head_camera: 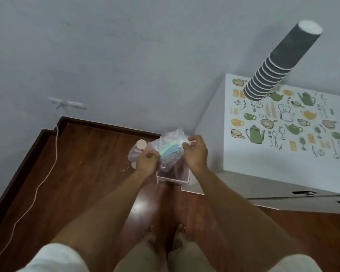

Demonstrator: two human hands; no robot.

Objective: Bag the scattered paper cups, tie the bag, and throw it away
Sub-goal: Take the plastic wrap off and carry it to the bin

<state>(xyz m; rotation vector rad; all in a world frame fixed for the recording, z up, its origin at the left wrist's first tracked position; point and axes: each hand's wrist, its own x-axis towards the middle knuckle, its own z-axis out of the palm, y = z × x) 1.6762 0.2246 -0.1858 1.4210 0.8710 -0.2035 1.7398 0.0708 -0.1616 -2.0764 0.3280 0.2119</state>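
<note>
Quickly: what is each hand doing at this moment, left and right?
Left hand: closed, pinching the clear plastic bag.
Right hand: closed, gripping the same bag's other side.

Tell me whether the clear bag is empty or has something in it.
Not empty: pale green and blue items show through the clear bag, held by the left hand and right hand.

Clear crinkled plastic bag showing pale blue and light green paper cups inside, dark grey stack of paper cups with white rims, white tabletop patterned with green, yellow and outlined kitchenware drawings, pale pink bin, reddish-brown glossy wooden floor, grey-white wall, white cable
</note>
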